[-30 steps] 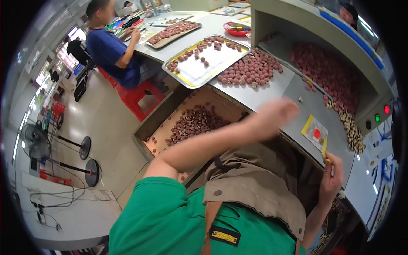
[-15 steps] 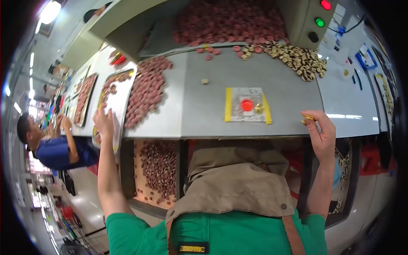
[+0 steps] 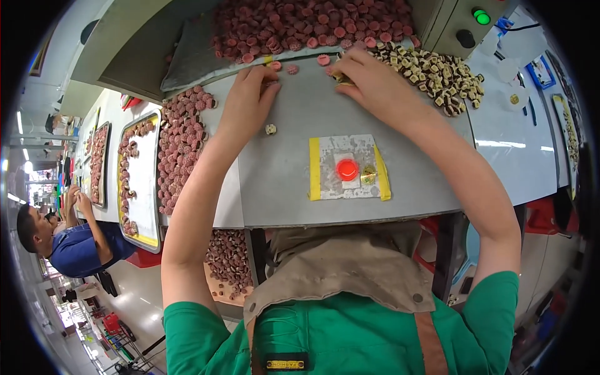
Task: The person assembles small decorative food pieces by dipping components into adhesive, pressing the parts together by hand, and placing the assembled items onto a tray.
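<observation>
I see a wide flat grey metal table, then my right hand curled over a small brown-and-cream piece, and my left hand half open, fingertips beside little round pink sweets (light, probably crumbly; pinch their sides).

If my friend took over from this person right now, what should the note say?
Left hand: fingertips on the grey table at the edge of the pink sweets, grip unclear.
Right hand: resting between the pink sweets and the brown-and-cream sweets, grip hidden.
One loose sweet lies apart on the table.
Done: trays on the left hold rows of sweets.
Left: big piles remain.
</observation>
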Demonstrator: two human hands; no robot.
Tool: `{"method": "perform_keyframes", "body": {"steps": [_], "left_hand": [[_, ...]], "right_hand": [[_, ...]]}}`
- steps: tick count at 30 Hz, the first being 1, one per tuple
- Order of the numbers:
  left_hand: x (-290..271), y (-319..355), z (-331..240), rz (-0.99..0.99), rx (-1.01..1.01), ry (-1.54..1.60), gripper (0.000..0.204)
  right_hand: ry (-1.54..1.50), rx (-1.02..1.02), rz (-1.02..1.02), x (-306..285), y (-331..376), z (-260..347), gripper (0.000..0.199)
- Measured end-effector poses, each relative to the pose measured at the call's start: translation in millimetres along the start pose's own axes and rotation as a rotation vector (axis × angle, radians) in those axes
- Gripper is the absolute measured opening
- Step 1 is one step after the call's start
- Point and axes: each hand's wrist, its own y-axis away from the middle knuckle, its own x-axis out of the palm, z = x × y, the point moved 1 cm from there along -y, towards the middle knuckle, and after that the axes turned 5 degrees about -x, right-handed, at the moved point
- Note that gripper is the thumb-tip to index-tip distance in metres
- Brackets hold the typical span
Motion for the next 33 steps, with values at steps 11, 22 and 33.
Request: {"method": "perform_keyframes", "body": {"steps": [11, 22, 33], "left_hand": [[-27, 90, -34, 0.024, -0.454, 1.566, 0.032], [15, 138, -58, 0.269, -0.462, 2.056, 0.033], [18, 140, -59, 0.275, -0.484, 2.1, 0.035]], "right_hand": [[0.144, 0.013, -0.017, -2, 16, 30, 0.021], [0.233, 0.015, 0.03, -13, 67, 62, 0.019], [0.014, 0.278, 0.045, -26, 68, 77, 0.021]]}}
